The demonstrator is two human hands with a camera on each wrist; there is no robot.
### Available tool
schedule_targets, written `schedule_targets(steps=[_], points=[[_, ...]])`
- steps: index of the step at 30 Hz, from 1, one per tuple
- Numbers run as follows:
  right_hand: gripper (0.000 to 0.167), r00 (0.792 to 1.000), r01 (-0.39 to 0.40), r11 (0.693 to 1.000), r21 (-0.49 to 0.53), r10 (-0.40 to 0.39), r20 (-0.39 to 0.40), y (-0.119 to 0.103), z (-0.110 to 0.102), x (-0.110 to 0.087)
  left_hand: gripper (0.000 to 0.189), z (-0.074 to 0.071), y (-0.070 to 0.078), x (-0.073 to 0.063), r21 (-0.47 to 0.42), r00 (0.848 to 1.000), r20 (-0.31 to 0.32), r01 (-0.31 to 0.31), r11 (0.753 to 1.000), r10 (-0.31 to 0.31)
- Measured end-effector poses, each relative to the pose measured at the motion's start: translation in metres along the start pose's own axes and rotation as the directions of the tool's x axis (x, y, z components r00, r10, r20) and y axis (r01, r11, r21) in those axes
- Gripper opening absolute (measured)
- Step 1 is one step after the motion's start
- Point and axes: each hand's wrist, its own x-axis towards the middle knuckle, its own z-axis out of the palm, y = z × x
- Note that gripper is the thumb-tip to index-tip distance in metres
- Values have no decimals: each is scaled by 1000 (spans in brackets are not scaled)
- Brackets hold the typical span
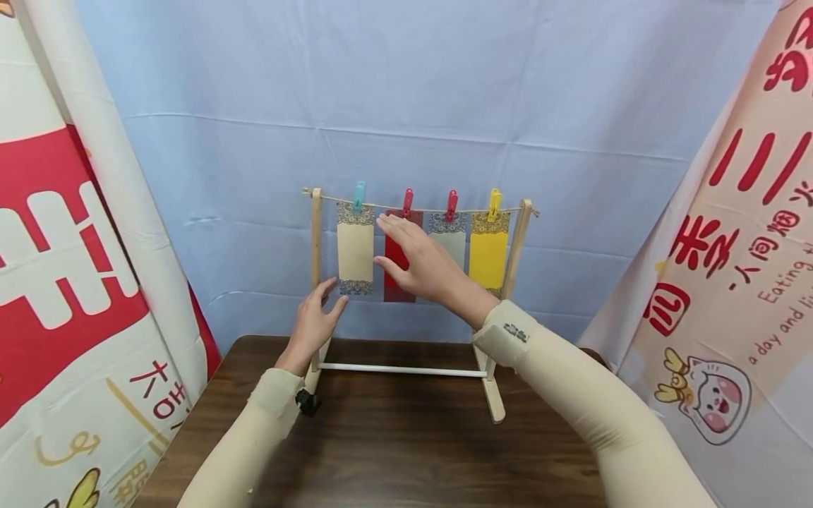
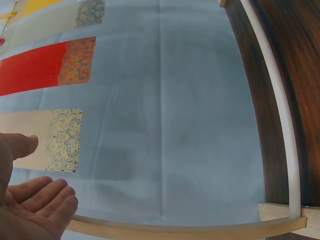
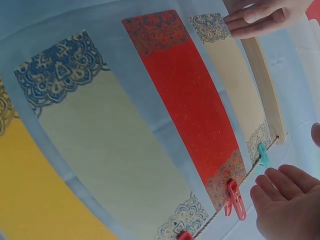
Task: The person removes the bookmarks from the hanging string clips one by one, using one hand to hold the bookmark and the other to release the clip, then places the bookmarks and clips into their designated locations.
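Two bare hands reach toward a small wooden stand (image 1: 316,243) on a dark brown wood-grain table (image 1: 394,458), with a thin rope (image 3: 206,225) strung between the tops of its two posts. Four upright cards hang from the rope, each by one clip. In the head view, from left to right, they are a cream card (image 1: 356,252) under a turquoise clip (image 1: 359,197), a red card (image 3: 187,100) under a red clip (image 1: 408,202), a pale grey-green card (image 1: 451,243) under a second red clip (image 1: 452,204), and a yellow card (image 1: 488,252) under a yellow clip (image 1: 495,204). Lacy ornamental bands decorate the cards' ends.

The left hand (image 1: 313,323) is beside the left post, near the cream card's lower end, its fingers loosely bent and thumb apart — whether it touches the card, I cannot tell. The right hand (image 1: 422,261) is in front of the red card, partly covering it in the head view, fingers extended close together and thumb spread away.

A white rod (image 1: 403,370) joins the posts low down. Pale blue cloth (image 1: 419,85) hangs behind, and both arms wear cream sleeves (image 1: 571,388)
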Motion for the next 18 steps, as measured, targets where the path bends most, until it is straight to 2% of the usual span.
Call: schedule_targets(steps=[8, 18], points=[[71, 1000, 12, 1000, 2, -12, 7, -3, -3, 13, 59, 2, -1, 2, 4, 1000, -14, -11, 1000, 11], [70, 1000, -25, 1000, 19, 25, 0, -3, -8, 28, 57, 2, 0, 6, -4, 1000, -21, -16, 1000, 16]])
